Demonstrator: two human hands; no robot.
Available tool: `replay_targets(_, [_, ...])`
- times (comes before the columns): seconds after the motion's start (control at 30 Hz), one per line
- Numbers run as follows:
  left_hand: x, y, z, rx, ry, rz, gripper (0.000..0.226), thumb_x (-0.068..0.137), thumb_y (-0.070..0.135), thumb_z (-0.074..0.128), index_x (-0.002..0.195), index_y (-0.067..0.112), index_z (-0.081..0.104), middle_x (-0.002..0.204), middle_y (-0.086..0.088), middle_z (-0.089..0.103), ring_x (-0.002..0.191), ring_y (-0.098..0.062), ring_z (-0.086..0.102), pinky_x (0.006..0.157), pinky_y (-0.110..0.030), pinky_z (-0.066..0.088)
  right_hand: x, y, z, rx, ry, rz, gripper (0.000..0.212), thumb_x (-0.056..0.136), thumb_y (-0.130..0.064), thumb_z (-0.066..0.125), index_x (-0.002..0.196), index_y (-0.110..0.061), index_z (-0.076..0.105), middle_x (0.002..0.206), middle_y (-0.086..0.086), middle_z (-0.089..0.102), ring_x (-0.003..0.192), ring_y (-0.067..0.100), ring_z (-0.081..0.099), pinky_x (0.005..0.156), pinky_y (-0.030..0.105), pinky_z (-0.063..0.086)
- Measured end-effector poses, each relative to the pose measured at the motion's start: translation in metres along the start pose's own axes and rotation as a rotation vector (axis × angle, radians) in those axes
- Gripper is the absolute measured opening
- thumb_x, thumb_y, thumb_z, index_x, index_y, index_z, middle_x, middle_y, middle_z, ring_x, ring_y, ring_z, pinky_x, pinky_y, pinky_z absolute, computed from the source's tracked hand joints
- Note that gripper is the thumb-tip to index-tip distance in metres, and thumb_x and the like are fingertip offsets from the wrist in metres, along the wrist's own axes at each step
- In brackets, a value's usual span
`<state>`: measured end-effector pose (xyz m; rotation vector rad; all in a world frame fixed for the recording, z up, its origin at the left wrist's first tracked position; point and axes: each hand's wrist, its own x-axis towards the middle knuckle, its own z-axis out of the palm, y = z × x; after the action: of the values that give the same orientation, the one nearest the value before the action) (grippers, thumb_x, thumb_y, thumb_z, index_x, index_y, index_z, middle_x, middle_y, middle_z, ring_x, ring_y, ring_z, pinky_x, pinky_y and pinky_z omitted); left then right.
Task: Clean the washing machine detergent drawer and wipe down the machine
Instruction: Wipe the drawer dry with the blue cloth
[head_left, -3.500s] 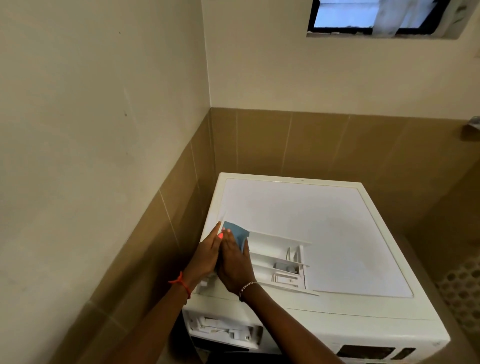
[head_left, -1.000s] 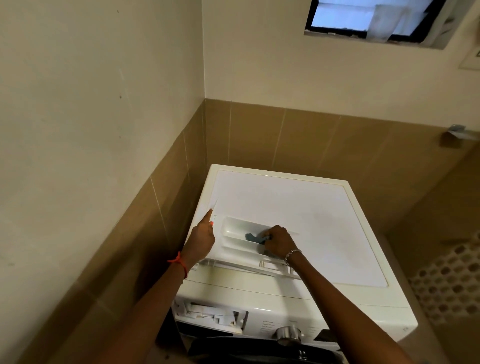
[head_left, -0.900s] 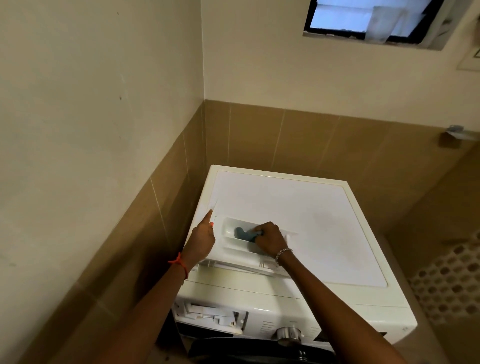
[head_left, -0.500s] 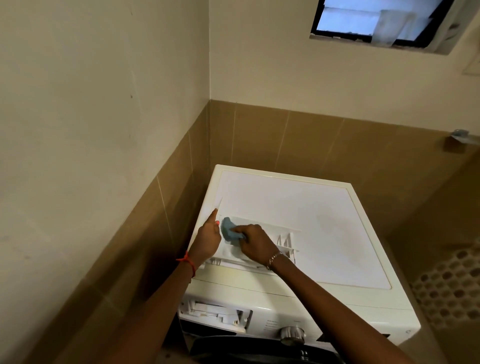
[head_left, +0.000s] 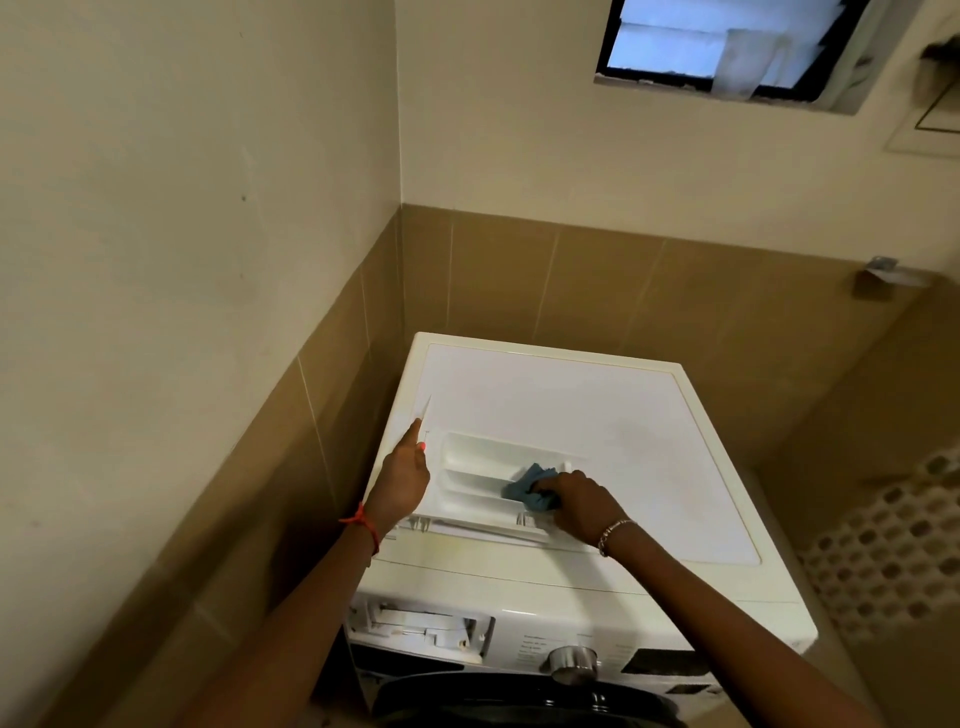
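Observation:
The white detergent drawer (head_left: 470, 480) lies on top of the white washing machine (head_left: 597, 426), near its front left corner. My left hand (head_left: 402, 480) holds the drawer's left end, thumb stretched along its edge. My right hand (head_left: 582, 506) grips a crumpled blue cloth (head_left: 530, 486) and presses it into the drawer's right compartments. The empty drawer slot (head_left: 421, 629) gapes in the machine's front panel, upper left.
A tiled wall runs close along the machine's left side and behind it. A metal control knob (head_left: 571, 662) sits on the front panel. A perforated white basket (head_left: 893, 551) stands to the right. A small window (head_left: 727, 47) is high on the back wall.
My right hand has carried the blue cloth from the drawer's left end across to its right end. My left hand has stayed at the drawer's left end.

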<state>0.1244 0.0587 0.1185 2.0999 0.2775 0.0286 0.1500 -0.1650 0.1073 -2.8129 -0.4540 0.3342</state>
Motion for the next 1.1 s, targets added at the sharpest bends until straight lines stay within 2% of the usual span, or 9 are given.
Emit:
replay_targets(0.1, [0.001,0.0,0.001,0.009,0.01,-0.009,0.048,0.1,0.008,0.028,0.147,0.013,0.02,0.083,-0.026,0.058,0.047,-0.009,0.035,0.036,-0.007,0.033,-0.004,-0.006,0.006,0.125,0.083,0.046,0.03,0.085,-0.012,0.056,0.114,-0.016,0.064,0.115,0.008,0.065,0.107,0.025,0.059,0.079,0.02,0.04])
replay_targets(0.17, [0.0,0.001,0.0,0.012,0.005,-0.019,0.048,0.1,0.008,0.028,0.147,0.013,0.02,0.108,-0.035,0.057,0.047,-0.006,0.032,0.036,-0.007,0.032,-0.007,-0.019,0.012,0.225,0.165,0.066,0.032,0.083,-0.003,0.054,0.111,-0.013,0.066,0.115,0.007,0.063,0.108,0.023,0.058,0.072,0.01,0.032])
replay_targets(0.27, [-0.001,0.002,0.0,0.007,0.008,-0.004,0.048,0.1,0.009,0.029,0.147,0.013,0.021,0.122,-0.036,0.052,0.052,-0.011,0.044,0.045,-0.011,0.039,-0.014,-0.047,0.019,0.329,0.276,0.037,0.04,0.076,0.0,0.046,0.111,-0.004,0.065,0.115,0.014,0.064,0.11,0.028,0.058,0.086,0.02,0.04])
replay_targets(0.4, [0.003,-0.002,0.002,-0.008,-0.001,-0.008,0.048,0.099,0.007,0.03,0.146,0.011,0.022,0.133,-0.032,0.046,0.118,-0.044,0.048,0.1,-0.043,0.039,-0.02,-0.094,0.04,0.312,0.235,-0.239,0.045,0.078,0.008,0.043,0.117,-0.005,0.061,0.117,0.018,0.063,0.108,0.032,0.058,0.094,0.028,0.043])
replay_targets(0.67, [0.0,0.0,0.002,0.029,0.005,-0.013,0.048,0.1,0.009,0.031,0.146,0.012,0.022,0.128,-0.034,0.047,0.117,-0.047,0.047,0.095,-0.046,0.043,-0.038,-0.039,0.056,0.049,0.357,-0.421,0.074,0.045,0.016,0.061,0.113,-0.012,0.056,0.106,0.008,0.069,0.092,0.026,0.068,0.077,0.036,0.055])
replay_targets(0.83, [-0.003,0.001,0.002,0.039,-0.001,-0.008,0.047,0.101,0.013,0.028,0.147,0.015,0.021,0.125,-0.037,0.047,0.078,-0.04,0.06,0.067,-0.036,0.051,-0.067,0.039,0.071,-0.032,0.389,-0.29,0.099,0.039,0.026,0.059,0.13,-0.012,0.047,0.126,0.004,0.059,0.116,0.019,0.052,0.091,0.036,0.051])
replay_targets(0.9, [-0.001,-0.002,0.004,0.039,0.004,0.001,0.047,0.101,0.013,0.028,0.147,0.015,0.021,0.11,-0.038,0.055,0.048,-0.013,0.042,0.043,-0.015,0.037,-0.076,0.057,0.07,0.209,0.432,-0.104,0.078,0.063,0.025,0.051,0.132,-0.01,0.047,0.129,-0.003,0.051,0.12,0.015,0.047,0.098,0.024,0.042])
replay_targets(1.0, [0.01,-0.014,0.007,0.028,0.009,-0.022,0.047,0.101,0.016,0.028,0.147,0.018,0.022,0.065,-0.013,0.049,0.047,-0.01,0.031,0.045,-0.018,0.03,-0.078,0.065,0.053,0.664,0.431,0.292,0.035,0.09,0.008,0.043,0.121,-0.002,0.055,0.11,0.005,0.059,0.097,0.025,0.059,0.072,0.014,0.049])
replay_targets(1.1, [0.021,-0.013,0.005,-0.05,-0.01,-0.087,0.043,0.1,0.014,0.03,0.142,0.018,0.031,0.063,-0.004,0.044,0.051,-0.014,0.034,0.049,-0.022,0.031,-0.062,0.07,0.035,1.026,0.487,0.502,0.02,0.09,0.008,0.041,0.087,0.002,0.06,0.087,0.025,0.062,0.072,0.036,0.056,0.061,0.037,0.051])
